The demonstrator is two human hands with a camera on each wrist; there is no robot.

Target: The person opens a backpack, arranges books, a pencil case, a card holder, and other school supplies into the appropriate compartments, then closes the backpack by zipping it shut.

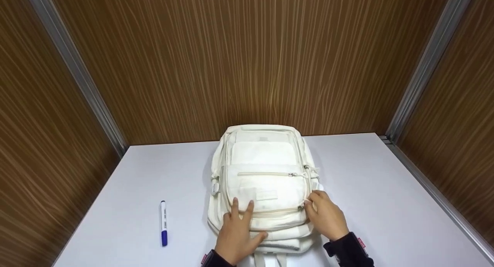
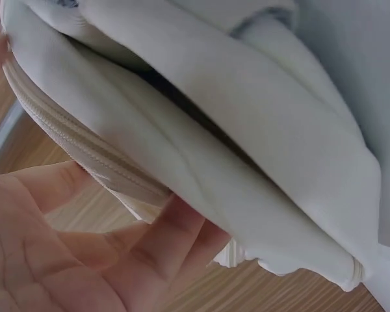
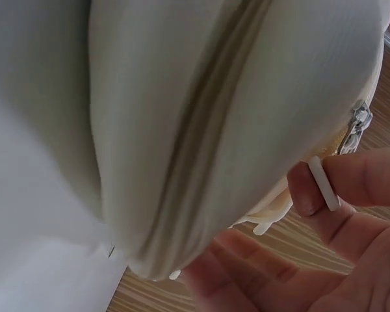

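A cream backpack lies on the table with its front facing up. Its lower front pocket has a zipper, whose metal slider shows in the right wrist view. Between thumb and finger my right hand pinches the white zipper pull at the pocket's right end. My left hand rests on the bag's lower left front, fingers spread and fairly straight. In the left wrist view, the fingers of that hand touch the fabric beside the zipper seam.
Left of the bag lies a white marker with a blue cap. Wood-grain panels with metal corner strips enclose the white table at the back and both sides. Straps hang from the bag's near end.
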